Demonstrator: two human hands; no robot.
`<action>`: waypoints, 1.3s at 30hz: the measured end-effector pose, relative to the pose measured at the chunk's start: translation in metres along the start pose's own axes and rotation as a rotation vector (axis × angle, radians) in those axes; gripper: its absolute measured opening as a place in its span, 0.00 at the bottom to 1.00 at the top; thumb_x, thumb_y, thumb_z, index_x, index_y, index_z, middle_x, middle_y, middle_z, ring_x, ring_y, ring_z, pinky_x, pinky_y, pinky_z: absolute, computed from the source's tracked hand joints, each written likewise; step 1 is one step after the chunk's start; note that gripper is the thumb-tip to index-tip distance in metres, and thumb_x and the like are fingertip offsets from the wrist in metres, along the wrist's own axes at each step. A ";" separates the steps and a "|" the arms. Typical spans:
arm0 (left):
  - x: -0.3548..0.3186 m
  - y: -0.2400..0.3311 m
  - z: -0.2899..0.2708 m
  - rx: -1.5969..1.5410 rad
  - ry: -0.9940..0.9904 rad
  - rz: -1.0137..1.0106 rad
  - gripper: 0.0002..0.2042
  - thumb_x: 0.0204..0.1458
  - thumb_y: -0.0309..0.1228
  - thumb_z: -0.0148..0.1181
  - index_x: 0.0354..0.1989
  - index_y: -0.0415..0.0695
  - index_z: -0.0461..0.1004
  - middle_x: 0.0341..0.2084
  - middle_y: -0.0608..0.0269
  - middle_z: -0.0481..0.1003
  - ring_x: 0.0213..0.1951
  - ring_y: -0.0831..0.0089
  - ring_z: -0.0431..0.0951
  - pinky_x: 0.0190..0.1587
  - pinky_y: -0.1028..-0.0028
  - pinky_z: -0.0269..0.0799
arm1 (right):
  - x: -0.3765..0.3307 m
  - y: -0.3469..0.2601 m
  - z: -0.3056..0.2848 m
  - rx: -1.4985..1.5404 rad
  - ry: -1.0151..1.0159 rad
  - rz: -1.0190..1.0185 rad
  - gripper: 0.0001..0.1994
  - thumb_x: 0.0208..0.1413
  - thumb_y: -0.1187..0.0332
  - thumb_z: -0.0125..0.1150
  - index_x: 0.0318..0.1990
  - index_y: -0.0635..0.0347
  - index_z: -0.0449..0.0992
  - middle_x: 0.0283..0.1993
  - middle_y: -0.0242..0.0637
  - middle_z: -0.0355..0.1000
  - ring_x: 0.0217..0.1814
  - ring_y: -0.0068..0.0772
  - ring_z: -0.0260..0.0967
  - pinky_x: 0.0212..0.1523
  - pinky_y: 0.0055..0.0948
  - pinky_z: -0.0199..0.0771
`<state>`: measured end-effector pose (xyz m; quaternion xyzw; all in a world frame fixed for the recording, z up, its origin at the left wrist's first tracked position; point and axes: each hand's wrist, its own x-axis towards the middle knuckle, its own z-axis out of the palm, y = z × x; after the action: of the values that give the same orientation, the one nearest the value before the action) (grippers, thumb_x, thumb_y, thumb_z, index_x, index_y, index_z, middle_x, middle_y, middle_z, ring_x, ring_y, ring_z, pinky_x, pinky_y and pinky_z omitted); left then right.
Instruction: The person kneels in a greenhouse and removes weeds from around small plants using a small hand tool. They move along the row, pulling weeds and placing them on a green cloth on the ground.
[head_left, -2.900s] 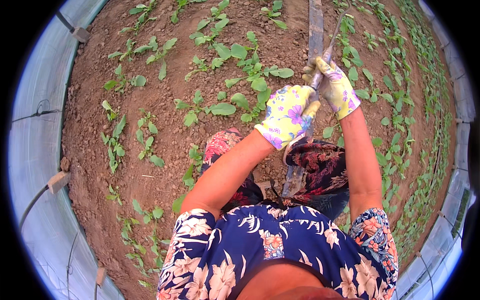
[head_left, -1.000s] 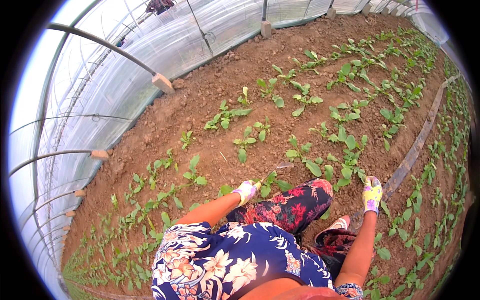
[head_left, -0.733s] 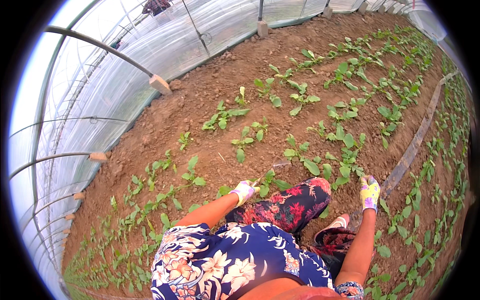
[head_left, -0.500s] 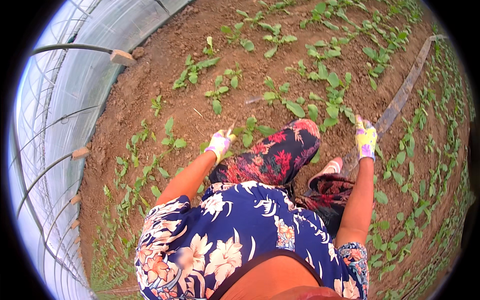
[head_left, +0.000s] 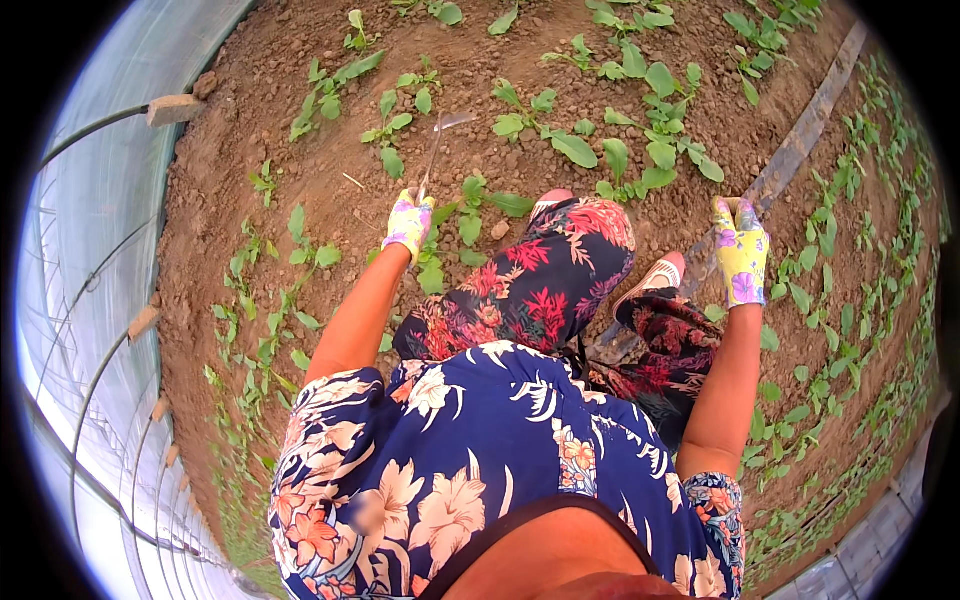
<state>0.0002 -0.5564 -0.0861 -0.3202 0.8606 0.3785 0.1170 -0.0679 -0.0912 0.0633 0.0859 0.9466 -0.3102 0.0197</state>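
Note:
My left hand [head_left: 408,222], in a floral glove, grips the thin handle of a small hand hoe [head_left: 436,150]. The hoe's metal blade [head_left: 452,120] lies on the soil among green seedlings [head_left: 400,130]. My right hand [head_left: 740,250], in a yellow floral glove, is lowered onto the ground at the edge of a flat grey strip [head_left: 800,140] that runs diagonally over the bed. Its fingers curl down; whether they hold the strip is unclear. My knees, in red-flowered trousers [head_left: 540,280], are bent between the two hands.
Rows of leafy seedlings [head_left: 650,110] stand ahead, with more seedlings [head_left: 850,300] along the right. A clear plastic tunnel wall on curved hoops [head_left: 90,330] closes the left side. A brick [head_left: 175,108] lies at its base. Loose brown soil [head_left: 260,130] covers the bed.
The view has tipped down toward my body. My left hand has reached forward, with the hoe's blade among the seedlings. My right hand has stayed by the grey strip.

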 end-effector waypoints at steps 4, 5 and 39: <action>0.080 0.068 0.028 0.155 -0.057 0.109 0.23 0.53 0.35 0.51 0.57 0.40 0.62 0.48 0.49 0.71 0.51 0.58 0.71 0.53 0.66 0.64 | 0.021 -0.014 0.015 0.005 -0.022 -0.013 0.10 0.58 0.62 0.53 0.37 0.59 0.74 0.28 0.43 0.74 0.28 0.40 0.72 0.31 0.34 0.70; 0.096 0.093 0.031 0.186 -0.113 0.102 0.24 0.53 0.36 0.49 0.59 0.42 0.59 0.51 0.47 0.69 0.54 0.54 0.69 0.54 0.64 0.63 | 0.027 -0.018 0.018 0.018 -0.035 0.016 0.10 0.58 0.62 0.53 0.37 0.59 0.74 0.28 0.43 0.74 0.27 0.40 0.72 0.32 0.34 0.70; 0.201 0.023 0.034 0.449 -0.166 0.069 0.23 0.55 0.39 0.47 0.61 0.57 0.60 0.48 0.50 0.71 0.49 0.53 0.71 0.51 0.61 0.65 | 0.057 -0.030 0.065 -0.014 -0.124 0.055 0.11 0.58 0.62 0.53 0.38 0.62 0.74 0.26 0.40 0.73 0.25 0.33 0.69 0.30 0.32 0.68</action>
<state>-0.1706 -0.6130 -0.1852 -0.2245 0.9210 0.2065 0.2424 -0.1300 -0.1450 0.0229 0.0924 0.9429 -0.3077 0.0875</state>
